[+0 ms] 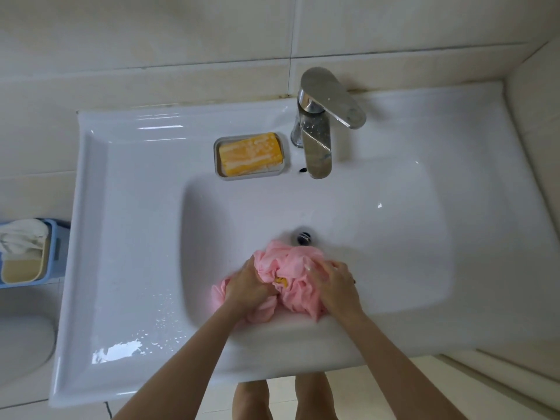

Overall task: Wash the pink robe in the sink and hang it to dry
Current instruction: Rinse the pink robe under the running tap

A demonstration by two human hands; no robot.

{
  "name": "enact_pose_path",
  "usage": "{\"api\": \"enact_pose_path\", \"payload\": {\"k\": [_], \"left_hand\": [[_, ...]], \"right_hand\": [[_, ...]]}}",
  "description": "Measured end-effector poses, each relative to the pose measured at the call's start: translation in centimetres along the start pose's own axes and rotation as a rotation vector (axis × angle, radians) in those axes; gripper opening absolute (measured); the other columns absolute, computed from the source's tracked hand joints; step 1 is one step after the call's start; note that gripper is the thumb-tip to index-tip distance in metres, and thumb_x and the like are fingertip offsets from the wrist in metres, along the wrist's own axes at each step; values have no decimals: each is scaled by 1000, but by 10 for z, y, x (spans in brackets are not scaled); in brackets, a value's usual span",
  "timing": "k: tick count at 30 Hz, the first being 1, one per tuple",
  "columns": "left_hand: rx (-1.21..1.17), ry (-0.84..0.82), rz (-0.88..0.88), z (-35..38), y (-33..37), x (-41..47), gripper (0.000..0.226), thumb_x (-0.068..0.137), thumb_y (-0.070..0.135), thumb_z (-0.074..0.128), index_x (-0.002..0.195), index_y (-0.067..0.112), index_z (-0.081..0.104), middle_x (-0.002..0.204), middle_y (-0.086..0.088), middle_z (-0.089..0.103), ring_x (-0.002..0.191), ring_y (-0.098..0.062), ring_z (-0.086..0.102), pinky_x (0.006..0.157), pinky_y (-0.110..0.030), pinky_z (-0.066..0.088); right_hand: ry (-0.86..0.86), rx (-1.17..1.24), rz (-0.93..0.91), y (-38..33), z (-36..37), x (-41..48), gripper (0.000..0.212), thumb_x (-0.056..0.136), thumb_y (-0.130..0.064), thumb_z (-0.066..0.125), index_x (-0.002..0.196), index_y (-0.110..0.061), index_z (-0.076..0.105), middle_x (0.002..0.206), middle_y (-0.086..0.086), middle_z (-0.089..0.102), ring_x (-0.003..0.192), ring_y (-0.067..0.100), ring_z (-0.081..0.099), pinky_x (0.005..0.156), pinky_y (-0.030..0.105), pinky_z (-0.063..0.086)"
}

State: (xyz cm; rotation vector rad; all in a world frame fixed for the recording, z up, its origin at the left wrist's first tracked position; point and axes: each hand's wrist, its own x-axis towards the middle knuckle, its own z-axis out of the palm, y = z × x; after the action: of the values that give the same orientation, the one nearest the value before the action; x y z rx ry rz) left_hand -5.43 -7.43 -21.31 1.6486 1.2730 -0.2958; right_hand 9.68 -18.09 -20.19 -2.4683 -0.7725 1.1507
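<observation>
The pink robe [291, 269] lies bunched up at the near side of the white sink [378, 237], just in front of the drain [304, 237]. A small yellow patch shows in its folds. My left hand [250, 287] grips the left part of the bundle, fingers curled into the cloth. My right hand [335, 284] presses down on the right part with its fingers bent over the fabric. Part of the robe is hidden under both hands.
A chrome tap [318, 128] stands behind the basin; no water runs from it. A yellow soap bar [251, 153] sits in a grey dish to the tap's left. Water drops lie on the left counter. A blue basket [28, 253] with cloths stands at far left.
</observation>
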Motion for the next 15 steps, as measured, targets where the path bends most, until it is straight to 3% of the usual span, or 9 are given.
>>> {"api": "enact_pose_path", "payload": {"k": [7, 11, 13, 15], "left_hand": [[12, -13, -19, 1, -2, -1, 95, 40, 62, 53, 127, 23, 43, 120, 2, 56, 112, -21, 55, 95, -39, 44], [15, -12, -12, 2, -4, 0, 96, 42, 63, 53, 129, 23, 43, 122, 3, 54, 113, -21, 55, 95, -40, 44], [11, -12, -8, 3, -5, 0, 95, 42, 63, 53, 129, 24, 43, 122, 3, 54, 112, -21, 55, 95, -40, 44], [9, -3, -1, 3, -5, 0, 95, 42, 64, 53, 128, 24, 43, 122, 4, 54, 111, -21, 55, 94, -39, 45]], "right_hand": [[-27, 129, 79, 7, -3, 4, 35, 91, -24, 55, 126, -21, 55, 117, 10, 62, 107, 26, 57, 81, 25, 39], [145, 159, 75, -5, -8, 13, 43, 90, -11, 53, 132, -15, 50, 122, 16, 57, 111, 30, 55, 95, 36, 42], [304, 373, -7, -29, -33, 13, 42, 85, 2, 49, 122, -17, 59, 110, 10, 64, 102, 24, 60, 90, 34, 46], [390, 702, -118, -66, -75, 9, 38, 84, 8, 45, 102, -18, 66, 84, 4, 70, 82, 18, 66, 77, 32, 51]]}}
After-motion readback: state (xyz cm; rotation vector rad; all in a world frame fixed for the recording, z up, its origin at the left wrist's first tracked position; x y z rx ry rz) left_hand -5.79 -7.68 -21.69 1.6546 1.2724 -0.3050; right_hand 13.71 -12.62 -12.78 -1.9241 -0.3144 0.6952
